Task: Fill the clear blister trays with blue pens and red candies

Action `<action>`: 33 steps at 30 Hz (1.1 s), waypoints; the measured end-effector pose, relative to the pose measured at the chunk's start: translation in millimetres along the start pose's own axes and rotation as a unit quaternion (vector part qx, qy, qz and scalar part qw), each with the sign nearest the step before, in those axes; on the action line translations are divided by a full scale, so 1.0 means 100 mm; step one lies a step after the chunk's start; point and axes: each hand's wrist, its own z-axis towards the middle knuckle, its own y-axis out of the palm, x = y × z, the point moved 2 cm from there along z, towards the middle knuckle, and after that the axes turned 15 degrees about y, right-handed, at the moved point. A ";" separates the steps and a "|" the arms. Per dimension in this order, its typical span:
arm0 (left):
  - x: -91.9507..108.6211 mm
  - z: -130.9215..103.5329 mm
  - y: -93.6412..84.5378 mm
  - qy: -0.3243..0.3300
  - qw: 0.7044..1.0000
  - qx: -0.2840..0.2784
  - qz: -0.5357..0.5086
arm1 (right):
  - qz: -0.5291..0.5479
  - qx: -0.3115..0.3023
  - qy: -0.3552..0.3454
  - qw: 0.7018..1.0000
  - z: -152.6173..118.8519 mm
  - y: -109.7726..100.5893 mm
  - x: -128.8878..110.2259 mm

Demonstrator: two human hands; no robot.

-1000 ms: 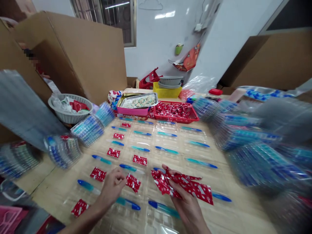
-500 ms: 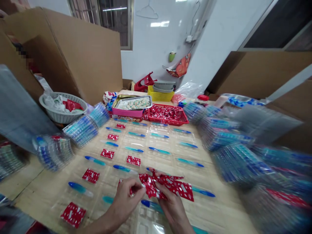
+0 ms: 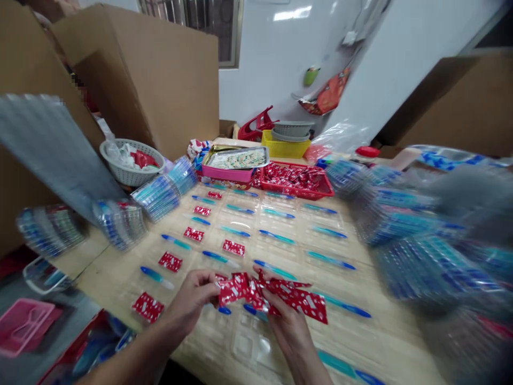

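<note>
My left hand point(image 3: 195, 297) pinches one red patterned packet point(image 3: 233, 289) at its left edge. My right hand point(image 3: 286, 310) is closed around several more red packets point(image 3: 302, 300), which fan out to the right and touch the left one. Below them lie clear plastic trays point(image 3: 248, 345) in rows, many with a blue-and-teal pen point(image 3: 276, 236). Red packets also rest in trays at the left, one of them near the front point(image 3: 148, 307).
A red basket of packets point(image 3: 329, 188) stands at the back, beside stacked metal trays point(image 3: 262, 156). Piles of filled clear trays point(image 3: 417, 267) line the right side, with smaller piles point(image 3: 156, 197) at the left. A grey basket point(image 3: 132, 174) sits behind those.
The view has turned left, so the scene sits further right. A packet now shows stretched between my two hands, and my left hand has come away from the tray below it.
</note>
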 end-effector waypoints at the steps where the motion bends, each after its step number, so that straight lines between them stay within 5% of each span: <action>1: 0.03 -0.04 -0.08 -0.003 1.000 0.005 -0.004 | 0.001 0.000 0.003 1.000 -0.02 0.00 0.00; 5: 0.02 -0.20 -0.43 -0.031 0.998 -0.031 0.039 | -0.003 0.007 0.019 1.000 -0.08 -0.02 0.03; 11: -0.38 -0.37 -0.75 -0.030 0.950 -0.165 0.263 | -0.002 -0.021 0.027 0.999 -0.18 -0.02 0.10; 15: -0.49 -0.41 -0.75 0.010 0.921 -0.155 0.357 | -0.010 -0.035 0.022 0.999 -0.25 -0.03 0.10; 18: -0.36 -0.42 -0.63 0.077 0.851 -0.135 0.501 | -0.023 -0.048 0.027 0.998 -0.28 -0.03 0.09; 20: -0.25 -0.38 -0.50 0.117 0.834 -0.113 0.528 | -0.035 -0.060 0.032 0.997 -0.30 -0.02 0.09; 23: -0.19 -0.26 -0.26 0.094 0.922 -0.111 0.360 | -0.058 -0.074 0.043 0.995 -0.30 0.01 0.10; 26: -0.26 -0.10 -0.05 -0.022 0.982 -0.127 0.136 | -0.075 -0.083 0.043 0.993 -0.29 0.01 0.12; 33: -0.40 0.14 0.18 -0.164 0.982 -0.054 -0.075 | -0.090 -0.080 0.027 0.992 -0.16 -0.13 0.07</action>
